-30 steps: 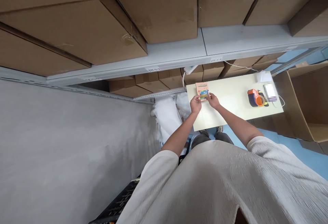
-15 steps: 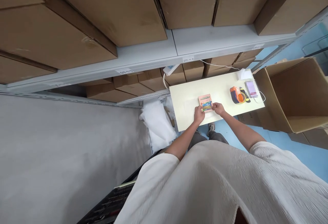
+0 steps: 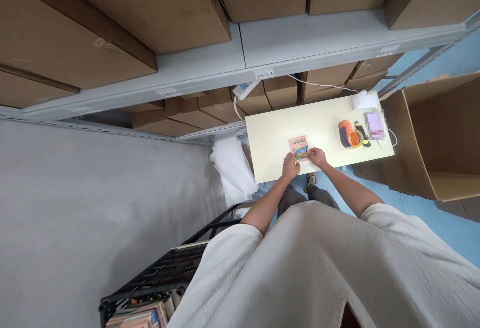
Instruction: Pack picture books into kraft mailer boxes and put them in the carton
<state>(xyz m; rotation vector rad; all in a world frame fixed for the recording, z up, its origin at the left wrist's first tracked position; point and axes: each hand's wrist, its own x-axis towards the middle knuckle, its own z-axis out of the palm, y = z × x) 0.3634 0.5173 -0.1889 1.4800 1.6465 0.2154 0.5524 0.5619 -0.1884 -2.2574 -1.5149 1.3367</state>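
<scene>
Down at the near left, a black wire cart (image 3: 161, 278) is showing books on its lower tier, and white foam sheets (image 3: 233, 168) are lying just left of the table (image 3: 326, 118). Both hands are closing on a small pink book (image 3: 299, 148) lying flat near the table's near edge: the left hand (image 3: 291, 166) is pinching its near left corner, while the right hand (image 3: 318, 157) is gripping its near right edge. Farther right, an orange tape dispenser (image 3: 348, 134) is sitting beside a phone (image 3: 374, 125). An open cardboard box (image 3: 438, 138) is standing at the far right.
</scene>
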